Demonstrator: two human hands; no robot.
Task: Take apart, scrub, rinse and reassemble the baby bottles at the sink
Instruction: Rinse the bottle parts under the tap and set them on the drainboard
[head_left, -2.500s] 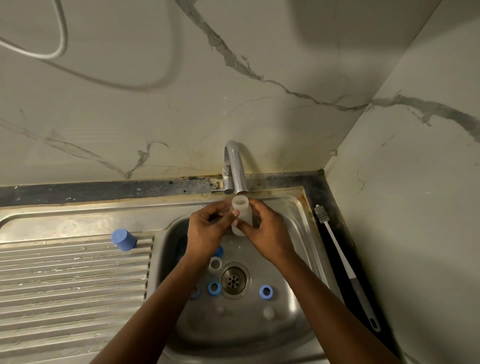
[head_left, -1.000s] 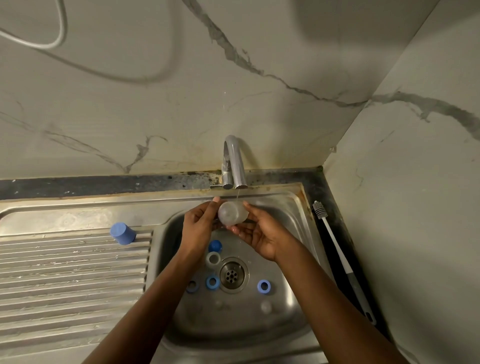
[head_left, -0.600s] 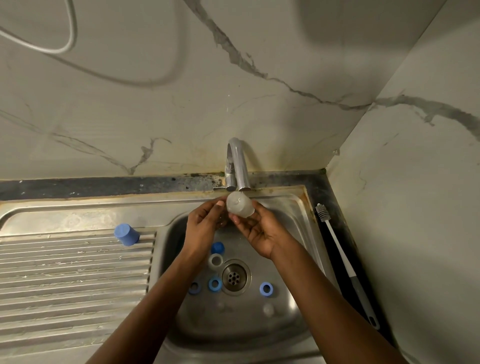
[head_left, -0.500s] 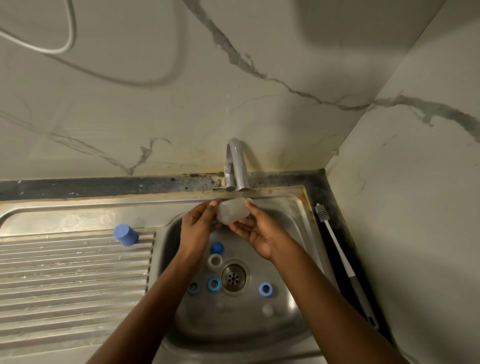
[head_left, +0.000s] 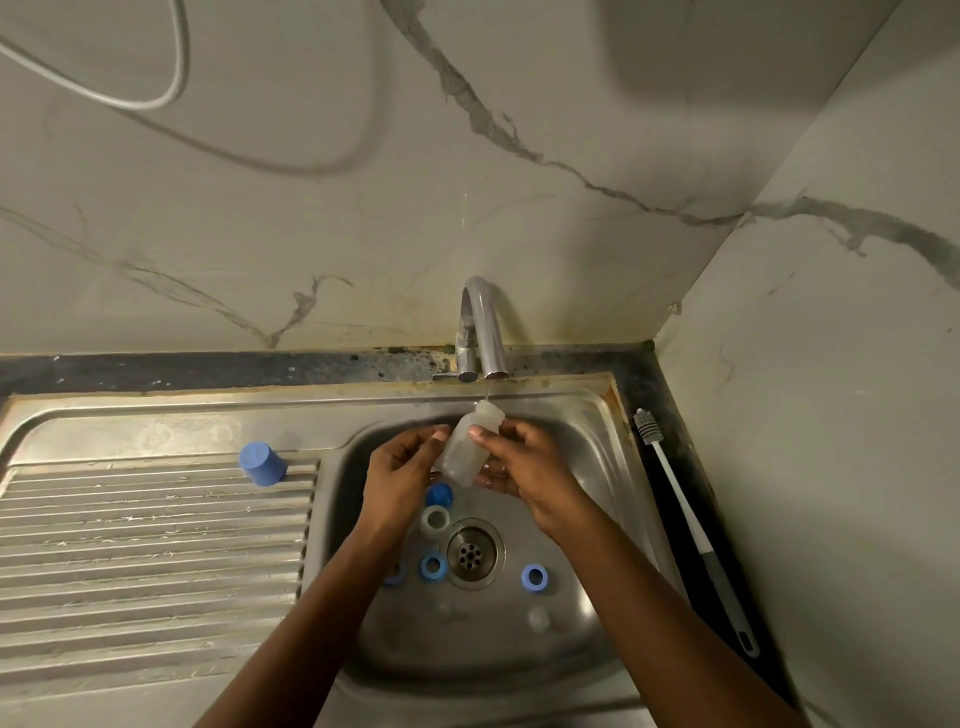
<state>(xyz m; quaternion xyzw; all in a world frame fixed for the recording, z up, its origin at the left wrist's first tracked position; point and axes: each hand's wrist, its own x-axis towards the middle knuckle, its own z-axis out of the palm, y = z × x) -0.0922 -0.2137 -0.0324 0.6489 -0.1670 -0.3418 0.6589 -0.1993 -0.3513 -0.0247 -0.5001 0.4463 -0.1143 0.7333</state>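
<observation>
— Several blue rings (head_left: 534, 576) lie loose on the sink (head_left: 597, 447) floor. How far along?
— Taken apart, mid-rinse, I'd judge. Left hand (head_left: 400, 478) and right hand (head_left: 524, 467) both grip the clear bottle (head_left: 465, 449), its mouth under the tap (head_left: 485, 322) and its thin trickle. Reassembly is left.

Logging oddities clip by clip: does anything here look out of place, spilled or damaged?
Little. Brown grime stains the sink rim behind the tap. One blue cap sits on the drainboard, apart from the rings in the basin. Nothing looks broken or spilled.
</observation>
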